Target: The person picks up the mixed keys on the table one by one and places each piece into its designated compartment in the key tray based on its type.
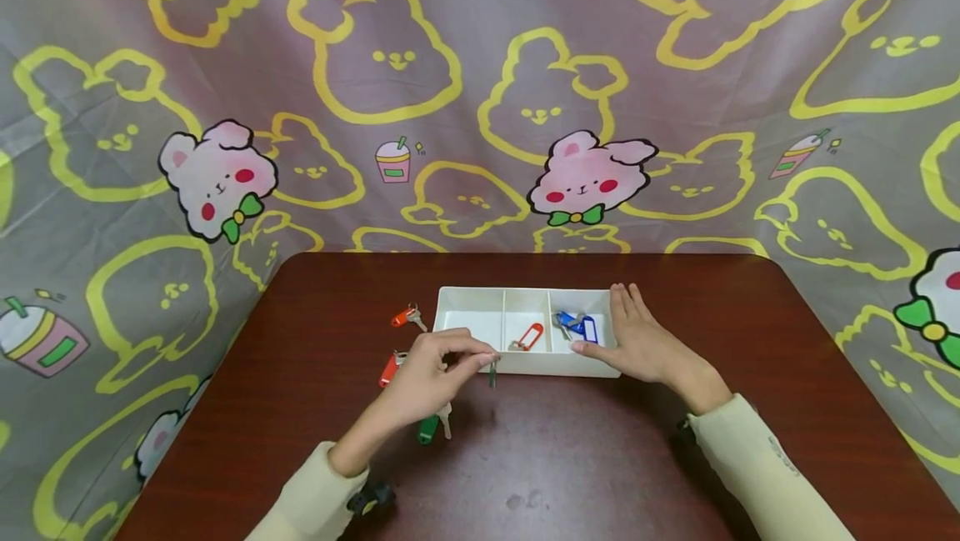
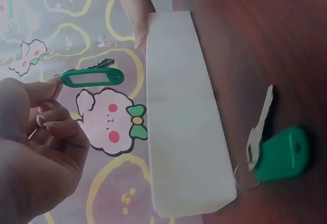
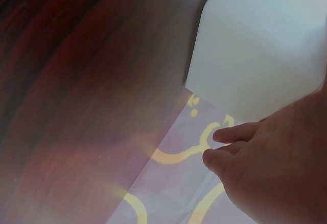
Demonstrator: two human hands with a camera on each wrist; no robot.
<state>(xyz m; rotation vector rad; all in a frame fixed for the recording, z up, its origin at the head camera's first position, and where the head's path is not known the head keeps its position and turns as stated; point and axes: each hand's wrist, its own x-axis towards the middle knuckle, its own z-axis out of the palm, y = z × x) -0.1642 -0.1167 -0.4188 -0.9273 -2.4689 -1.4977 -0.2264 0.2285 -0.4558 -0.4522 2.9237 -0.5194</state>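
While the left hand (image 1: 429, 376) is hovering in front of the white tray (image 1: 555, 364), just below the centre of the head view, its thumb and forefinger are pinching one end of a green tag (image 2: 93, 77). At the upper left of the left wrist view, a dark key (image 2: 106, 64) is showing just behind that tag, and the hand's other fingers are curling loosely toward the palm. The right hand (image 1: 637, 345) is resting at the tray's right end, right of centre in the head view, its fingers stretching out nearly straight without wrapping round anything. Its thumb is reaching along the front rim.

The tray is sitting on the table (image 1: 592, 458), with a red tag (image 1: 534, 336) lying in the middle compartment and blue-tagged keys (image 1: 572, 323) lying together in the right one. Left of centre in the frame, an orange tag (image 1: 402, 318) with a key is lying beside the tray, a second red tag (image 1: 387, 370) is peeking out past the left hand, and a second green tag (image 1: 427, 430) is lying lower down, near the left wrist. Behind everything, a cartoon-printed curtain (image 1: 457, 66) is filling the upper half.
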